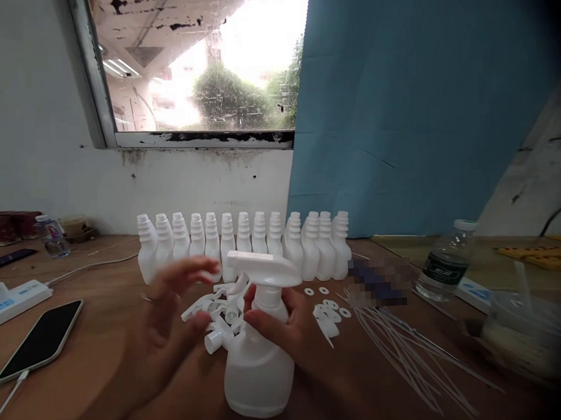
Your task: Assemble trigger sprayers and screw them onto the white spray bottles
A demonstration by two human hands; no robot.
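A white spray bottle [260, 377] with its trigger head [267, 267] on top stands near the front of the table. My right hand [286, 325] is wrapped around its neck, just under the head. To the left of it, my left hand [173, 316] is raised with fingers apart and nothing between them, slightly blurred. Behind the hands lies a pile of loose white trigger heads [213, 307], partly covered by the bottle. Small white washers [332, 307] are scattered right of my right hand.
Several open white bottles [244, 237] stand in a row along the back. Thin white tubes [405, 354] lie at the right, near a water bottle [445, 261] and a plastic cup [531, 335]. A phone [40, 338] and a power strip [17, 302] lie at the left.
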